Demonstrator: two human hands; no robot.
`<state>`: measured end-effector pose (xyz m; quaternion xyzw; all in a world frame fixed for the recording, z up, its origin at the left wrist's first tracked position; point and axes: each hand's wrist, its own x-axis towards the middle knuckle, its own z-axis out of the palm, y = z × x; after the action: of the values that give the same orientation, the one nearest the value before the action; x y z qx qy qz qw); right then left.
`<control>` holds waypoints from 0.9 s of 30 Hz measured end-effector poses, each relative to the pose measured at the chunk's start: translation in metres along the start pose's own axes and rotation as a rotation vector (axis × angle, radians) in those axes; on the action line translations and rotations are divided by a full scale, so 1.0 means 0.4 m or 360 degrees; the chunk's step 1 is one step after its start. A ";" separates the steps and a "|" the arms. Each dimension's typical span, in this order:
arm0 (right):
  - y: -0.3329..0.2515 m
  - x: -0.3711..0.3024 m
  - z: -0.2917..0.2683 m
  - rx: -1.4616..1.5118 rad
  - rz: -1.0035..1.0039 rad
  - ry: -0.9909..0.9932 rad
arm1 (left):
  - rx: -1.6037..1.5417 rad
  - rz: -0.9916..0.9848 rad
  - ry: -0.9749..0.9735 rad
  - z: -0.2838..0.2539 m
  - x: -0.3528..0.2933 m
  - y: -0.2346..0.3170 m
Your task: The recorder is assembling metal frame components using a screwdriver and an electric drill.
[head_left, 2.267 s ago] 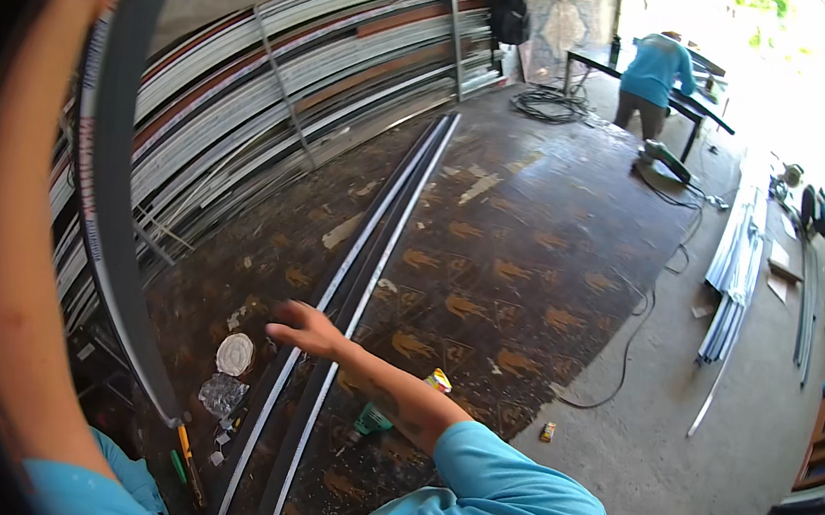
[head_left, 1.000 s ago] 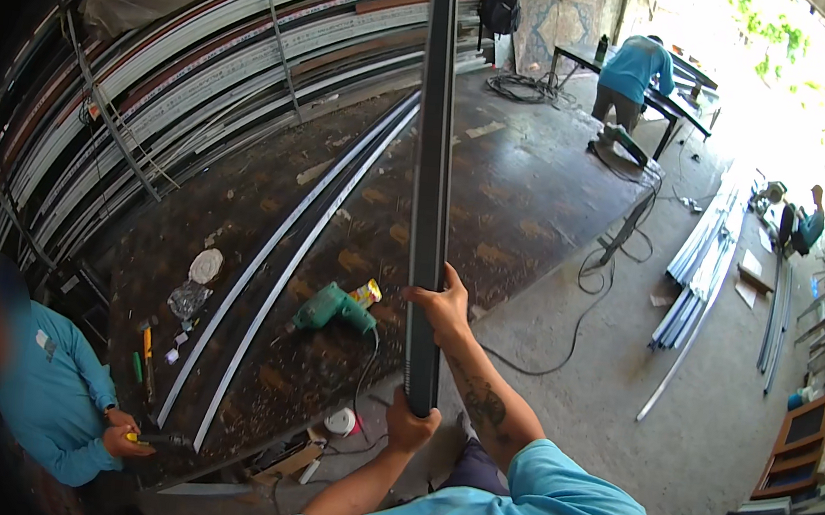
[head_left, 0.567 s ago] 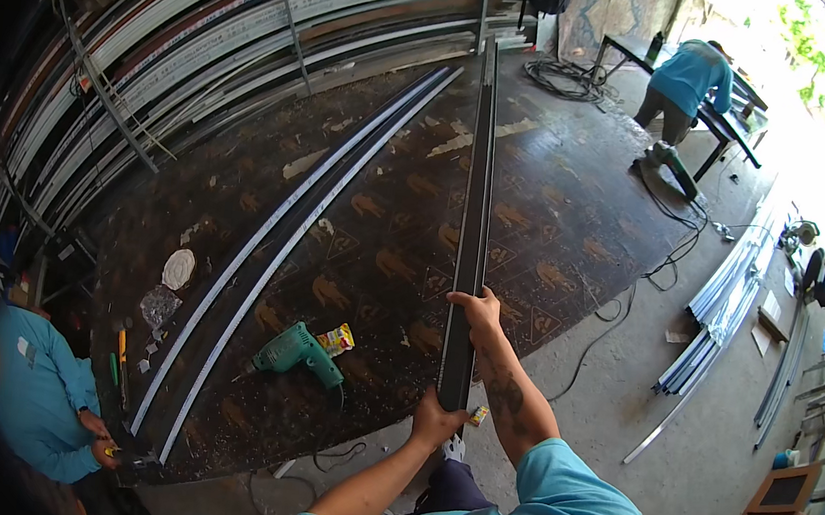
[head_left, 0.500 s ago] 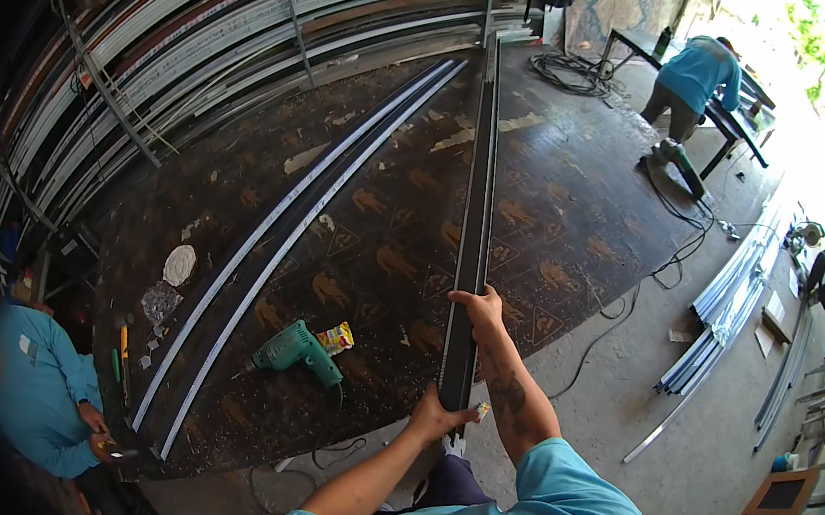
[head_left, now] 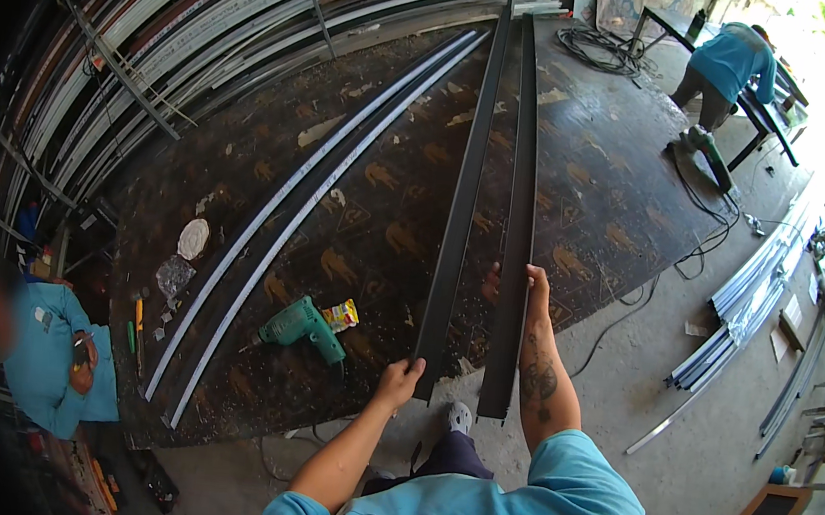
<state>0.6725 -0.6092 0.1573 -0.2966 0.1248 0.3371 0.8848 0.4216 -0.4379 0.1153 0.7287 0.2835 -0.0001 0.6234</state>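
Two long dark metal profiles run side by side away from me over the brown worktable [head_left: 370, 283]. My left hand [head_left: 401, 383] grips the near end of the left profile [head_left: 459, 212], fingers wrapped round its edge. Farther along, my right hand [head_left: 535, 293] is closed on the right profile [head_left: 519, 208], with some fingertips showing at its inner side. A gap separates the two profiles, and their near ends jut past the table edge. Left of them lie a green power drill [head_left: 304, 329] and a small yellow packet [head_left: 340, 314]. Two pale-faced strips [head_left: 278, 243] rest farther left.
Racks of long profiles [head_left: 206, 25] line the far left. A co-worker [head_left: 41, 349] stands at the left table corner; another [head_left: 734, 65] bends over a table at the far right. An angle grinder [head_left: 709, 160] with a cord and bundled profiles [head_left: 746, 293] lie at right.
The two dark profiles, held together before, are now apart. My left hand has moved left with one, my right hand slightly right with the other. The left co-worker's hands have risen.
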 end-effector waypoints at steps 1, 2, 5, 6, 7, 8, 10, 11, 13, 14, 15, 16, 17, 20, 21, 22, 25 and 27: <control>-0.002 -0.001 -0.013 0.0149 0.0053 -0.0138 | 0.0297 -0.0017 0.0075 0.000 -0.005 0.000; -0.002 0.001 -0.022 -0.0001 -0.0009 -0.0084 | 0.0414 0.0082 0.0122 -0.001 -0.011 0.004; -0.013 0.023 -0.038 -0.0476 0.0256 0.0194 | 0.0658 -0.0066 0.0050 0.006 -0.022 0.029; -0.014 0.033 -0.036 -0.0436 0.0287 0.0084 | 0.0703 -0.0132 0.0023 0.010 -0.025 0.038; -0.010 0.039 -0.031 -0.0942 -0.0167 0.0258 | 0.0705 -0.0127 -0.0007 0.017 -0.031 0.046; -0.006 0.046 -0.023 -0.1471 -0.0564 0.0425 | 0.0721 -0.0033 0.0027 0.024 -0.033 0.053; 0.013 0.050 0.003 -0.1764 -0.0831 0.0563 | 0.0756 0.0045 0.0040 0.034 -0.037 0.061; 0.021 0.049 0.018 -0.1986 -0.0934 0.0625 | 0.0729 -0.0013 0.0026 0.037 -0.038 0.063; 0.037 0.042 0.047 -0.2073 -0.0835 0.0737 | 0.0715 -0.0096 -0.0001 0.035 -0.040 0.062; 0.042 0.038 0.060 -0.2035 -0.0798 0.0730 | 0.0849 0.0025 0.0050 0.029 -0.040 0.061; 0.045 0.034 0.069 -0.2029 -0.0791 0.0733 | 0.0998 0.0097 0.0105 0.021 -0.039 0.060; 0.047 0.030 0.075 -0.1990 -0.0828 0.0730 | 0.0936 0.0083 0.0101 0.011 -0.040 0.058; 0.049 0.028 0.078 -0.1977 -0.0811 0.0746 | 0.0937 0.0093 0.0089 0.001 -0.043 0.056; 0.053 0.033 0.072 -0.1905 -0.0808 0.0718 | 0.0963 0.0177 0.0072 -0.033 -0.063 0.048; 0.057 0.037 0.068 -0.1898 -0.0829 0.0685 | 0.0967 0.0168 0.0074 -0.044 -0.075 0.043; 0.062 0.043 0.063 -0.1909 -0.0852 0.0675 | 0.0890 0.0147 0.0059 -0.053 -0.089 0.036; 0.075 0.063 0.054 -0.1938 -0.0829 0.0716 | 0.0738 0.0136 0.0068 -0.081 -0.140 0.000; 0.080 0.070 0.050 -0.1933 -0.0895 0.0710 | 0.0661 0.0126 0.0091 -0.102 -0.169 -0.033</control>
<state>0.6722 -0.5631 0.1473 -0.8211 0.0116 0.0367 0.5695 0.3448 -0.4279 0.1364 0.8518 0.2660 -0.0133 0.4510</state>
